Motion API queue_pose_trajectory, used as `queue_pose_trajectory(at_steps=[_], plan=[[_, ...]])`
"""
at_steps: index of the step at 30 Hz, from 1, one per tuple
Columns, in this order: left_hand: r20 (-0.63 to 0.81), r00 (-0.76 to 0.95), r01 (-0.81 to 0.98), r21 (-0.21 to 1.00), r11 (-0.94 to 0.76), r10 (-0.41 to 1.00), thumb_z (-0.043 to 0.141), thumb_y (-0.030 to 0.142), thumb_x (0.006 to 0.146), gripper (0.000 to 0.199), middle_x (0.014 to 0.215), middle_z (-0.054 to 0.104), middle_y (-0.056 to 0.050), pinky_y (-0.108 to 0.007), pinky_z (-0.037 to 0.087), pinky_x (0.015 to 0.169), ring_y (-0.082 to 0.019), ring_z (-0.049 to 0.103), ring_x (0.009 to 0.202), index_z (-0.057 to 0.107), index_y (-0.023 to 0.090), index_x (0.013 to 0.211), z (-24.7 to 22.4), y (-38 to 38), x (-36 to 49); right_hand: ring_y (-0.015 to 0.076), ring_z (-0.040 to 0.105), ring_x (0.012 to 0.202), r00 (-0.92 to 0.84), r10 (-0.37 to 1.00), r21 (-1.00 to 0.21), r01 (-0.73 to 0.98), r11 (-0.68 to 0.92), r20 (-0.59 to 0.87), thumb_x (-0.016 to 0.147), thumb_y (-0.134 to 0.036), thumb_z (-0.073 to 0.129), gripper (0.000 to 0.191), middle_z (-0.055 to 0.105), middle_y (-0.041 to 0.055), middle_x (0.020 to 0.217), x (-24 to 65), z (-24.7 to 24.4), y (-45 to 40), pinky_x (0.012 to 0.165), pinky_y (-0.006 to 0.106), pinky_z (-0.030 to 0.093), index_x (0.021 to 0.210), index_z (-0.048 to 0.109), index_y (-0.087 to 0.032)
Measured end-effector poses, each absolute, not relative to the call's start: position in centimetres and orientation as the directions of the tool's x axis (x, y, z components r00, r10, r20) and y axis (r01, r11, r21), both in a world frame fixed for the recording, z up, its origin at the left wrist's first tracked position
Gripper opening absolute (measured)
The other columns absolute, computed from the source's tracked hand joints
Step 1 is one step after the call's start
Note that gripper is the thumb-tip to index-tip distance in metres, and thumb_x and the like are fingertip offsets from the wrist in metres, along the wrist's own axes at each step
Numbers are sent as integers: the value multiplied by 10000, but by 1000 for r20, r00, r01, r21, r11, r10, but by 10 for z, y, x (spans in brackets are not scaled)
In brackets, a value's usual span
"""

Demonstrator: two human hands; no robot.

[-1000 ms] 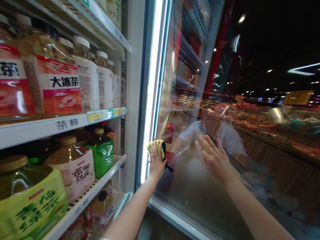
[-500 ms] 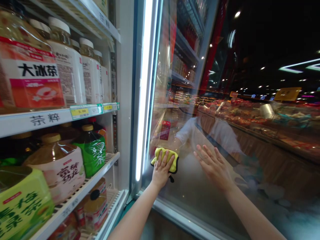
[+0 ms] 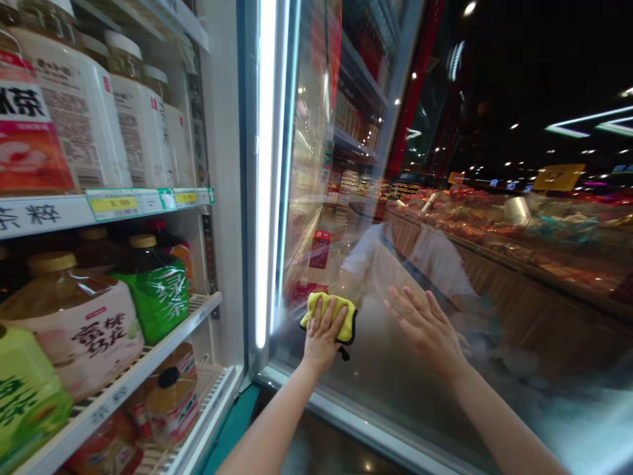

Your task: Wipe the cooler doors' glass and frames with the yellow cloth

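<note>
A glass door (image 3: 386,396) with a pale frame stands swung open in front of me. My left hand (image 3: 322,333) lies with its fingers spread on a folded yellow cloth (image 3: 346,323) with a black edge, holding it against the glass near the hinge side. A small black loop hangs below the cloth. To the right, my right hand (image 3: 425,326) is open and bare, fingers stretched out, at or close to the glass. A faint reflection of a person in a light shirt shows between and above the hands.
On the left, cooler shelves (image 3: 208,307) hold several large drink bottles, among them a green one (image 3: 158,290). A bright light strip (image 3: 266,171) runs up the cooler's edge. Beyond the glass stands a long display of packaged goods (image 3: 494,218).
The view has shifted a little to the right, so shelves and light strip sit further left. My left hand and the cloth have moved slightly right relative to the door's edge.
</note>
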State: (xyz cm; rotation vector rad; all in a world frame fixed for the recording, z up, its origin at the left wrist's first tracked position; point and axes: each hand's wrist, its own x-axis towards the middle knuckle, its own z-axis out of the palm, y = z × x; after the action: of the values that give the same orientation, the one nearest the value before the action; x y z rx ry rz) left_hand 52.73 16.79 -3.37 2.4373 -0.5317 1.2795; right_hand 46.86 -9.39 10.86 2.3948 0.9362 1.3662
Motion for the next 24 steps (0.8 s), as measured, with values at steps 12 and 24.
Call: queue_pose_trajectory(at_steps=[12,24], plan=[[837,524,-484,139,-864,-159,691,218,830,843,1684,279,-66,-580,194,1264,-350,39,1584,336,311,1589,-6,114,517,197,294,1541,369,569,425,403,-810,735,979,-149,492,460,521,36,1541,458,98,-119,1307,444,101,1413,594,-262],[796,600,-375,374,-848,85,588,286,924,781,1708,195,-66,-624,248,1236,-371,77,1583,240,290,1624,76,55,507,282,326,1518,402,396,307,269,-913,826,965,-104,526,730,411,37,1601,435,95,-155,1280,583,180,1606,282,-353]])
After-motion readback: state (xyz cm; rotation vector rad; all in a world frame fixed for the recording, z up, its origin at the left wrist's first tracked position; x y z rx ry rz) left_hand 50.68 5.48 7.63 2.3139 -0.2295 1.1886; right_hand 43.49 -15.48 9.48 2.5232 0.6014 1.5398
